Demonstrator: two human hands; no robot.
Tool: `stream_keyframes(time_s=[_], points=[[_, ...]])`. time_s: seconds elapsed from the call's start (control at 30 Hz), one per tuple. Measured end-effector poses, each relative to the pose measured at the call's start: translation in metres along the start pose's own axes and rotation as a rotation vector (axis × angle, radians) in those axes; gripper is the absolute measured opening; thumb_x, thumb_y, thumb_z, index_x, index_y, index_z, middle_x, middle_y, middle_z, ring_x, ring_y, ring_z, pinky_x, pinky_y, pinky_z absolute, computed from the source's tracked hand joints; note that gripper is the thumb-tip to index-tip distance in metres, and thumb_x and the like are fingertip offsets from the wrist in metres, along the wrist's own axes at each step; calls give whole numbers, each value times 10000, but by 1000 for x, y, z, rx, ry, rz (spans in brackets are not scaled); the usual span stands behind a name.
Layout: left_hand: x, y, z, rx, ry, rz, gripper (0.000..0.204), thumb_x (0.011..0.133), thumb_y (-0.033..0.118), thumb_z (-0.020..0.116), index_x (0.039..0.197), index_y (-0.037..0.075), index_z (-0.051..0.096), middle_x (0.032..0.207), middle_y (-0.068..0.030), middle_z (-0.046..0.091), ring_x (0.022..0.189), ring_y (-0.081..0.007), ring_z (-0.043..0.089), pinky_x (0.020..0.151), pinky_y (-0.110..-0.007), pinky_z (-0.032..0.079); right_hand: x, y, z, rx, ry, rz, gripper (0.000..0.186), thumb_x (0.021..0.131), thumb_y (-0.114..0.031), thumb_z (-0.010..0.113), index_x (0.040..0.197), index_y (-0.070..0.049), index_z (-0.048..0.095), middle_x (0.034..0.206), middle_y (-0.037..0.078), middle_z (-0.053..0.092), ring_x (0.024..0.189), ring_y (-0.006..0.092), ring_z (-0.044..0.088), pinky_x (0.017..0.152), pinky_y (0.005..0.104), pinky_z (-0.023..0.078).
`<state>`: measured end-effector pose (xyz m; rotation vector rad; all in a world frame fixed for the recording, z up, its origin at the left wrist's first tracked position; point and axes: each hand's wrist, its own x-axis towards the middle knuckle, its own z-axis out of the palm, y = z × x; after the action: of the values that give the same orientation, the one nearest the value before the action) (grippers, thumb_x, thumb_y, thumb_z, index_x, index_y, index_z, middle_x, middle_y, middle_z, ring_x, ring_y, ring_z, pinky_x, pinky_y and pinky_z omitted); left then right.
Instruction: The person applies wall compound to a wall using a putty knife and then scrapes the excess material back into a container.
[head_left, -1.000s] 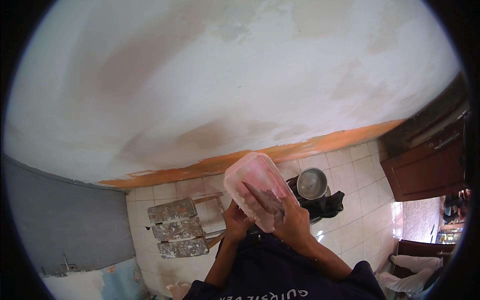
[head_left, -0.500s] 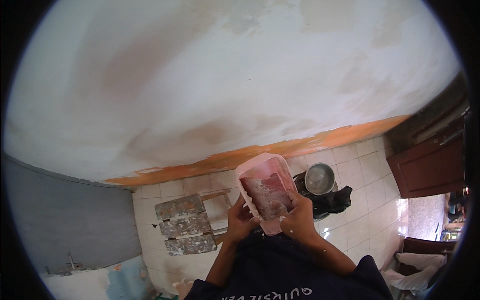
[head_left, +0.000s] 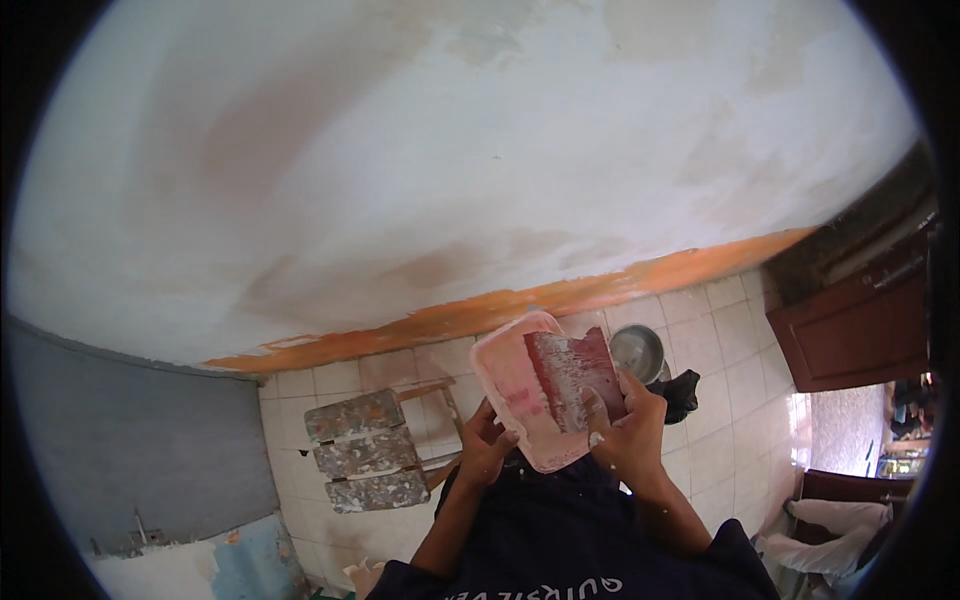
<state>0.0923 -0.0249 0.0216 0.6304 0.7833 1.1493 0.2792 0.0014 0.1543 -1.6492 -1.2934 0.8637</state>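
My left hand [head_left: 486,446] grips the near left side of a shallow pink plastic tray [head_left: 510,385] at waist height. Its inside is coated with a thin pale smear. In my right hand [head_left: 634,428] is a flat dark red scraper [head_left: 602,368], its face streaked with white putty. The scraper lies over the right part of the tray and hides that rim. My right thumb presses on the scraper's face, and white specks mark that hand. Beyond the tray rises a patchy white wall [head_left: 420,160] with a rough orange band [head_left: 440,322] along its foot.
A paint-spattered slatted wooden stool [head_left: 368,448] stands on the tiles to the left. Right of the tray are a round metal pot [head_left: 640,352] and a black plastic bag [head_left: 682,396]. A brown door [head_left: 860,325] is farther right; a grey wall [head_left: 140,430] bounds the left.
The scraper has moved from inside the tray up and to the right, overlapping the tray's right edge. My right hand shifted right with it, uncovering more of the tray's inside.
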Motion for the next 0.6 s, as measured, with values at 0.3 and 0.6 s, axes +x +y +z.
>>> stream_keyframes(time_s=[0.3, 0.6], points=[[11, 3, 9, -86, -19, 35, 760, 698, 281, 806, 1285, -21, 427, 1251, -91, 521, 1139, -201, 508, 973, -370, 413, -14, -25, 0, -133, -156, -269, 269, 748, -14, 636, 1005, 25, 569, 759, 213, 625, 638, 328, 654, 527, 318, 490], [11, 11, 17, -8, 13, 84, 833, 647, 345, 827, 1284, -16, 429, 1225, -95, 544, 1096, -204, 545, 947, -356, 438, -12, -15, 25, -61, -166, -379, 205, 718, -40, 643, 913, 3, 594, 757, 210, 607, 600, 389, 588, 551, 417, 474]])
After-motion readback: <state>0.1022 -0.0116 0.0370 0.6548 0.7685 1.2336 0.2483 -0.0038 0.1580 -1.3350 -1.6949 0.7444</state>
